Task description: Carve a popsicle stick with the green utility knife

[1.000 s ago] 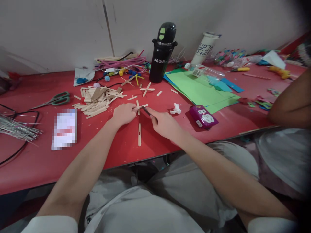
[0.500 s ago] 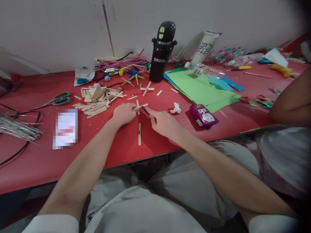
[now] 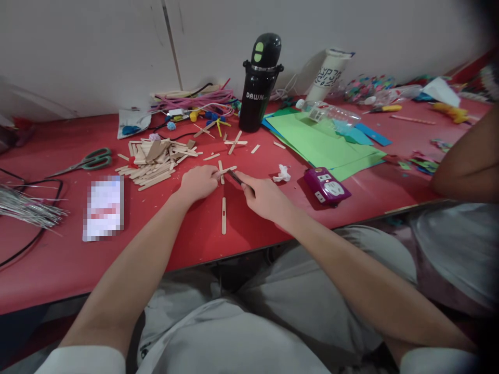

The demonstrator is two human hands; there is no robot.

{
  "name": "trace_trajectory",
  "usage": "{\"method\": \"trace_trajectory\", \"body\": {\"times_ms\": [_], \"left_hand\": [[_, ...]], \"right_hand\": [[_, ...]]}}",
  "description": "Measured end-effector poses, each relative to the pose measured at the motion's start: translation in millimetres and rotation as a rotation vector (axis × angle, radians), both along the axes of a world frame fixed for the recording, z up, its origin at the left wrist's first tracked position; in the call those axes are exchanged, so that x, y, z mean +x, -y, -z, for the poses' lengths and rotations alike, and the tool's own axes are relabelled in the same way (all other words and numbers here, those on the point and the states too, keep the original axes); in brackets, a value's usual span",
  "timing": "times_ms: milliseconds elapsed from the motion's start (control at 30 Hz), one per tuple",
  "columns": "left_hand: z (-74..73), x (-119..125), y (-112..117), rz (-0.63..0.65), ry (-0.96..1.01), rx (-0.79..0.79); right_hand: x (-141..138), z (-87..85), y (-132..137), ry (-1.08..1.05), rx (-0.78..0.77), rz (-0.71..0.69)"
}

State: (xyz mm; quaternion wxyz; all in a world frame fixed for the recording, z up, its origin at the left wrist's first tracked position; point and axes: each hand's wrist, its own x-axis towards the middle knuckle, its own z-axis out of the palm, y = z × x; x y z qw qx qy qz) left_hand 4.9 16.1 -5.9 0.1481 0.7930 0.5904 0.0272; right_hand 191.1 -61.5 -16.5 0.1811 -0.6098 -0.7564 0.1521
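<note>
My left hand (image 3: 198,183) is closed, pinching a wooden craft stick (image 3: 231,169) near the table surface. That stick lies across a second craft stick (image 3: 221,167), forming a cross. From the right, my right hand (image 3: 267,198) grips a slim dark tool (image 3: 235,177) that looks like a craft knife. Its tip meets the held stick close to the crossing; the exact contact is too small to make out. Nearer the table's front edge lies a craft stick with a dark slot in its middle (image 3: 223,221). Two more crossed craft sticks (image 3: 235,142) rest farther back.
A pile of craft sticks (image 3: 156,161) and green-handled scissors (image 3: 97,159) lie left. A black bottle (image 3: 255,88) stands behind. Right are crumpled tissue (image 3: 282,173), a purple device (image 3: 326,185), green paper (image 3: 312,137) and a clear bottle (image 3: 335,115). Another person's arm (image 3: 468,161) rests far right.
My right hand has shifted slightly right and down, and more of the dark tool shows. The left hand keeps its pinch in nearly the same place.
</note>
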Motion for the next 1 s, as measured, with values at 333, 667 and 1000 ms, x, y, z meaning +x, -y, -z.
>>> {"method": "trace_trajectory", "body": {"times_ms": [333, 667, 1000], "left_hand": [[-2.8, 1.0, 1.8, -0.001, -0.005, -0.004], [0.9, -0.2, 0.0, 0.010, 0.008, 0.002], [1.3, -0.7, -0.7, 0.009, 0.018, -0.002]], "right_hand": [[-0.1, 0.7, 0.7, -0.007, 0.015, -0.002], [-0.1, 0.5, 1.0, -0.007, 0.012, 0.015], [0.0, -0.1, 1.2, 0.007, 0.008, 0.022]]}}
